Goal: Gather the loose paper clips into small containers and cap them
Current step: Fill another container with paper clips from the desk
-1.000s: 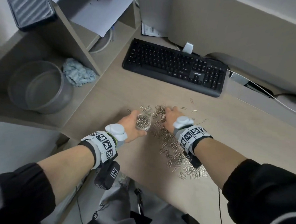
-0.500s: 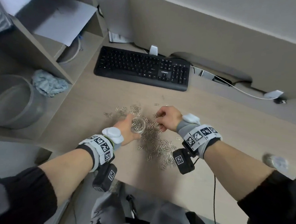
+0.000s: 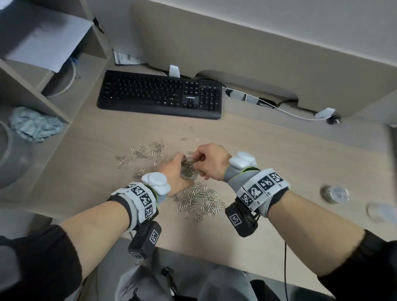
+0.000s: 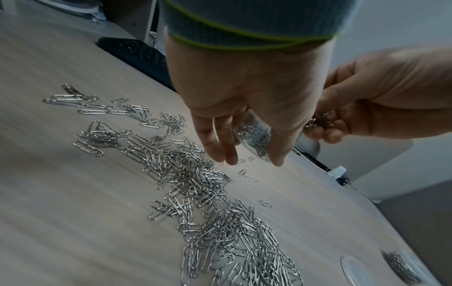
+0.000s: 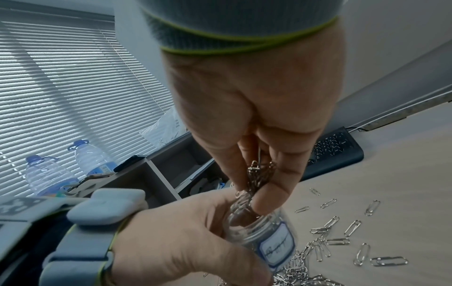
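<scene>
left hand: fingers wrapped round the small clear jar, holding it mouth-up just above the desk
right hand: fingertips pinched together on a bunch of clips, right over the jar mouth, lowest clips already inside
jar fill: partly full going by the left wrist view, exact level hard to tell
loose clips: big heap on the desk just near-side of the hands, thinner scatter to the left, a few strays toward the keyboard
done so far: second jar well off to the right looks loaded with clips; blurred, so cap state unclear
spare lid: looks like a clear disc lying beside that second jar
left to do: most of the pile remains, plus capping the held jar
progress guess: early-to-mid
</scene>
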